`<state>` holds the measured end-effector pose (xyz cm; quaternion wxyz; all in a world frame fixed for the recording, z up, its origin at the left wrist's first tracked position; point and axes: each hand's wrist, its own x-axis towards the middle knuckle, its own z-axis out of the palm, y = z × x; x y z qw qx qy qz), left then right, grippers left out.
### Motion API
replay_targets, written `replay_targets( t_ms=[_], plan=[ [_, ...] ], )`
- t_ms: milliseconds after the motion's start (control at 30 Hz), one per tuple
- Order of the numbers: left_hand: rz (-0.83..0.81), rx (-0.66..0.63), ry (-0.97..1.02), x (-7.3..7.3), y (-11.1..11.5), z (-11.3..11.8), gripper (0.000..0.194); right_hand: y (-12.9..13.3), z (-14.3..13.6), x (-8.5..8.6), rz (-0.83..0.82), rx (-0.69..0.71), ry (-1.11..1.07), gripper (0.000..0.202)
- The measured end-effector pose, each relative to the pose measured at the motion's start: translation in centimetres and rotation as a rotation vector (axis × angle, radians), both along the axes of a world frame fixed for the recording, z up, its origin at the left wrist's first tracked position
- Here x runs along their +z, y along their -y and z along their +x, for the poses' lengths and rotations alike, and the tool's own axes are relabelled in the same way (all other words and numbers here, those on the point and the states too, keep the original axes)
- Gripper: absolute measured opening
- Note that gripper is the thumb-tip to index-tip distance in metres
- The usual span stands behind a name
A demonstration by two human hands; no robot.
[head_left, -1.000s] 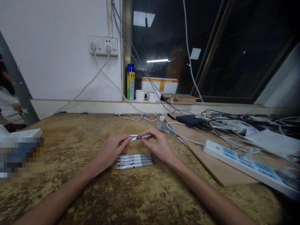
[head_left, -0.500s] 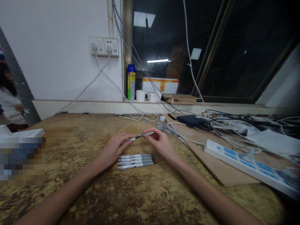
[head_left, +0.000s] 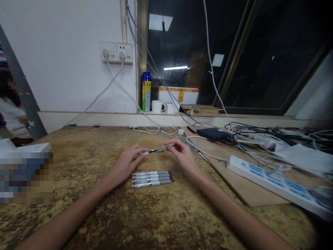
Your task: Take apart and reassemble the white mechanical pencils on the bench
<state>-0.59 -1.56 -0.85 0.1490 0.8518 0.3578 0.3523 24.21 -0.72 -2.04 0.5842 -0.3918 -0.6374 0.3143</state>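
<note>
My left hand (head_left: 127, 162) pinches the pen barrel (head_left: 140, 155), and a thin dark refill (head_left: 154, 150) sticks out of it toward the right. In my right hand (head_left: 183, 154), thumb and fingers close on the grey front section of the pen (head_left: 170, 144). This section is apart from the barrel and lies just off the refill's tip. Below both hands, several white and grey pens (head_left: 152, 179) rest side by side on the worn wooden table (head_left: 145, 215), their grey ends pointing right.
A white power strip (head_left: 262, 177) lies on a brown board (head_left: 244, 194) at right, beside tangled cables and a black box (head_left: 212, 134). A clear plastic bag (head_left: 191, 144) is behind my right hand. A mug (head_left: 156, 106) and spray can (head_left: 146, 92) stand on the sill. A person sits far left.
My right hand has moved right and slightly up with the pen's front section, drawing it off the barrel. More of the refill now shows. The row of pens is unchanged.
</note>
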Motion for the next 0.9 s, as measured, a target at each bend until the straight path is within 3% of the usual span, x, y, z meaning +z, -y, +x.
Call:
replay_targets(
  t_ms=[233,433,667,900],
  plan=[
    [-0.002,0.030,0.003,0.3,0.2,0.1,0.029,-0.1,0.5,0.3,-0.009,-0.033,-0.041,0.015],
    [0.015,0.037,0.003,0.4,0.3,0.2,0.028,-0.4,0.2,-0.9,0.006,-0.052,0.084,0.019],
    [0.038,0.018,-0.040,-0.2,-0.1,0.0,0.029,0.2,-1.1,-1.7,-0.066,0.009,0.219,0.034],
    [0.068,0.018,-0.085,0.0,0.2,0.2,0.031,0.4,-1.1,-1.4,-0.091,0.135,0.191,0.036]
  ],
)
